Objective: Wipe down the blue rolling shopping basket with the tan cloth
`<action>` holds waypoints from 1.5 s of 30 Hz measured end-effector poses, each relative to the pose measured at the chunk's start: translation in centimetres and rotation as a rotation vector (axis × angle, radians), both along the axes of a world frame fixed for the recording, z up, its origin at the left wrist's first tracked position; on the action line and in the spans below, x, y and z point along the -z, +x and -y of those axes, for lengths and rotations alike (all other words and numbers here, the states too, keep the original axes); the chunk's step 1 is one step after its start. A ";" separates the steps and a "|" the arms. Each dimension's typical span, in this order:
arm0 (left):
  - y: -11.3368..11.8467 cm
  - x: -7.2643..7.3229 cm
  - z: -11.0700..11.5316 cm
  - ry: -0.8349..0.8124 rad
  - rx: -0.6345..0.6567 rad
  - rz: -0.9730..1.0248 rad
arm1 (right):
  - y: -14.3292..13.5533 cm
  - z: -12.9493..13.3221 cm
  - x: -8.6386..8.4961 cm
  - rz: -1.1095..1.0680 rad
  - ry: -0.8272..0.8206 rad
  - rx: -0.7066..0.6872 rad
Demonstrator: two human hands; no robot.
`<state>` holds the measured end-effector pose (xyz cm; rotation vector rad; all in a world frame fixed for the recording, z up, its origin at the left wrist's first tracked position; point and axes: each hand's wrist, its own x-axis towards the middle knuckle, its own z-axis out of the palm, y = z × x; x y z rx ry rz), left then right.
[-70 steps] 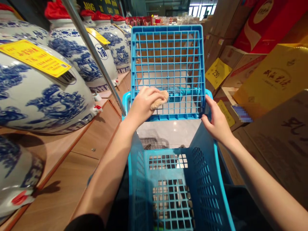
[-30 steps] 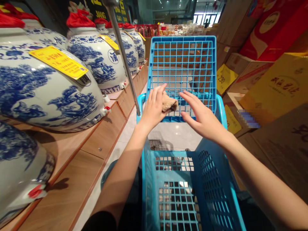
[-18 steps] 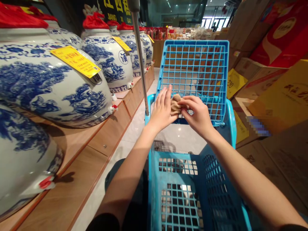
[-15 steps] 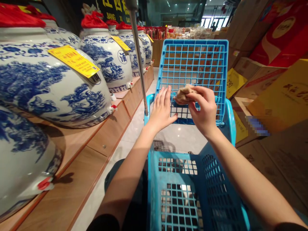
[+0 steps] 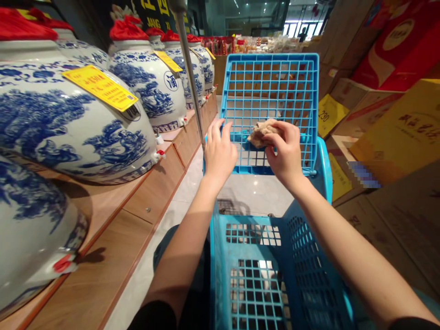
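A crumpled beige cloth [image 5: 263, 132] is pinched in my right hand [image 5: 285, 153], in front of the raised blue lattice panel [image 5: 270, 55] of a blue plastic basket cart [image 5: 252, 250]. At the panel's lower left edge is my left hand [image 5: 220, 156], its fingers apart and slightly bent, its thumb out of sight. Whether its fingertips touch the panel I cannot tell. Below my forearms lies the cart's perforated body, with the floor showing through its grid.
Large blue-and-white jars [image 5: 103, 114] with red cloth tops stand on a wooden ledge [image 5: 151, 188] at the left. A metal pole [image 5: 190, 64] rises beside the cart. Stacked cartons [image 5: 398, 123] and yellow price signs [image 5: 330, 114] line the right. Packaged goods [image 5: 257, 45] fill a far counter.
My left hand has shifted left to the panel's edge, and its fingers are more bent. The cloth is still in my right hand, at nearly the same spot. The view has shifted slightly.
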<state>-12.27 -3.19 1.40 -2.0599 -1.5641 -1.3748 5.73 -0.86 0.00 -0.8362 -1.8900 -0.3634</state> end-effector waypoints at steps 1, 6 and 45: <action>0.0 0.6 -0.4 -0.016 -0.010 -0.010 | 0.0 0.0 0.0 0.005 -0.019 -0.001; 0.5 3.1 -1.2 -0.049 0.019 0.033 | -0.4 0.1 0.0 0.096 -0.130 -0.015; -2.0 3.8 -2.9 -0.081 0.316 0.926 | -4.1 1.4 2.1 0.401 -0.039 -0.205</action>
